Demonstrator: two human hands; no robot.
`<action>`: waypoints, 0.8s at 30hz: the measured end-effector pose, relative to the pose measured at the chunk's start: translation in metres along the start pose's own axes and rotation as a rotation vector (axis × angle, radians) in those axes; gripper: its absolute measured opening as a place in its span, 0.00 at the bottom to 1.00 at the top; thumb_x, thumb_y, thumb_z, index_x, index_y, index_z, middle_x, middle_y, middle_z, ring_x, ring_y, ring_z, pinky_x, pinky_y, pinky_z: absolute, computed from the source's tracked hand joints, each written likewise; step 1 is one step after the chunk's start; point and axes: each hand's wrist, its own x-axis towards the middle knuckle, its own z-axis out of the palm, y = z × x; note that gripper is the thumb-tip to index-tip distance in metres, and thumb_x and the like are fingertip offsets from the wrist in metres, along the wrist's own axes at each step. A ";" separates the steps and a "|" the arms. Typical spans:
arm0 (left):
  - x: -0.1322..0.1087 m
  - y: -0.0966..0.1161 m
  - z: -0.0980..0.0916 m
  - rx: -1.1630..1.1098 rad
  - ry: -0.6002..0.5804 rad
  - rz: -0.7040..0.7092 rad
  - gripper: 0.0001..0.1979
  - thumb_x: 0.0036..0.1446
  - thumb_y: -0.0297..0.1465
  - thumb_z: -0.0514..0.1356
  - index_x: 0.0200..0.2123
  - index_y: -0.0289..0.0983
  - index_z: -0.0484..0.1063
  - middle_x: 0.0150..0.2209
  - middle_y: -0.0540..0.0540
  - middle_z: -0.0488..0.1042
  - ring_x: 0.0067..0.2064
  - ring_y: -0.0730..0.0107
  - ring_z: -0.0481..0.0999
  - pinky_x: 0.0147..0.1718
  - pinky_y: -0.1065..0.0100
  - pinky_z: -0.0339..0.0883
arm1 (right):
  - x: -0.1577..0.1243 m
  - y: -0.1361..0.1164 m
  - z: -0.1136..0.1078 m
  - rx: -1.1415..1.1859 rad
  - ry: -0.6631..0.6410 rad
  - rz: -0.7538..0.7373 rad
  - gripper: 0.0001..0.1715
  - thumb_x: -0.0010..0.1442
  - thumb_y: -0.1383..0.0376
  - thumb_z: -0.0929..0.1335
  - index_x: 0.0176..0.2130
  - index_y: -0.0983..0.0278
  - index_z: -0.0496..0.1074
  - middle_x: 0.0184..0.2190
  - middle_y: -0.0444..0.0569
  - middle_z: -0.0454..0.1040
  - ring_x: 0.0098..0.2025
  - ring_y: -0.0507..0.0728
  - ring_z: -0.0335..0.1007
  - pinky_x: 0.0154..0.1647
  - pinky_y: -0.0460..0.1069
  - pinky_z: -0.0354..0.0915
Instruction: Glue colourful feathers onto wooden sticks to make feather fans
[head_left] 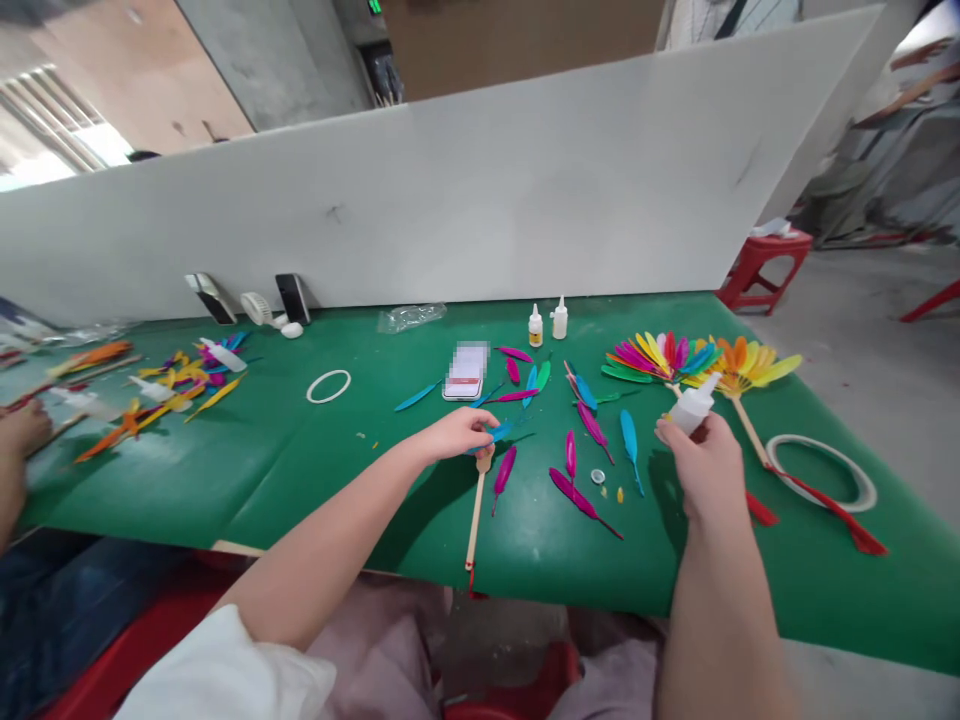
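Note:
My left hand is closed in a pinch on a blue feather, just over the head of a wooden fan handle that lies on the table with a red cord at its lower end. Whether those fingers also touch the handle is hidden. To the right, my right hand grips a white glue bottle, raised and tilted with its nozzle up. Between my hands lie loose feathers, among them a magenta feather and a blue feather.
A phone lies beyond my left hand. Two small bottles, one a glue bottle, stand near the white partition. Colourful feather fans and a white ring lie right. At far left, another person's hand is near more feathers.

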 end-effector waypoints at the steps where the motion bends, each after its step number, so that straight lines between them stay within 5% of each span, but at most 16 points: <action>1: -0.005 -0.003 -0.004 0.002 0.002 0.009 0.10 0.48 0.28 0.58 0.36 0.33 0.71 0.27 0.48 0.75 0.27 0.74 0.73 0.28 0.73 0.66 | 0.001 0.003 0.002 -0.051 -0.013 0.009 0.23 0.43 0.57 0.69 0.40 0.65 0.67 0.32 0.49 0.72 0.32 0.57 0.69 0.34 0.53 0.65; 9: -0.023 -0.009 -0.025 0.085 -0.039 0.031 0.11 0.46 0.27 0.59 0.35 0.36 0.77 0.28 0.48 0.76 0.28 0.73 0.71 0.26 0.74 0.63 | 0.002 0.007 0.011 -0.497 -0.147 0.053 0.19 0.41 0.57 0.69 0.34 0.61 0.63 0.28 0.51 0.70 0.31 0.63 0.67 0.31 0.55 0.61; 13: -0.019 0.002 -0.021 0.071 -0.061 0.081 0.20 0.45 0.28 0.62 0.45 0.39 0.73 0.32 0.49 0.74 0.30 0.72 0.72 0.30 0.73 0.65 | -0.003 0.002 0.021 -0.598 -0.189 0.030 0.20 0.41 0.60 0.70 0.35 0.62 0.62 0.30 0.55 0.71 0.34 0.67 0.68 0.32 0.55 0.59; 20: -0.006 0.007 -0.003 -0.066 -0.017 0.146 0.26 0.44 0.30 0.64 0.50 0.39 0.68 0.32 0.51 0.67 0.30 0.75 0.70 0.32 0.71 0.66 | -0.005 0.000 0.028 -0.538 -0.174 0.037 0.13 0.41 0.69 0.67 0.31 0.60 0.62 0.23 0.48 0.68 0.29 0.61 0.67 0.29 0.52 0.56; 24: 0.002 0.004 0.007 -0.182 -0.035 0.133 0.29 0.45 0.28 0.63 0.53 0.38 0.64 0.31 0.52 0.67 0.28 0.76 0.72 0.33 0.68 0.68 | -0.001 0.000 0.023 -0.323 -0.168 0.060 0.14 0.39 0.65 0.70 0.27 0.60 0.61 0.21 0.43 0.65 0.27 0.57 0.64 0.28 0.50 0.56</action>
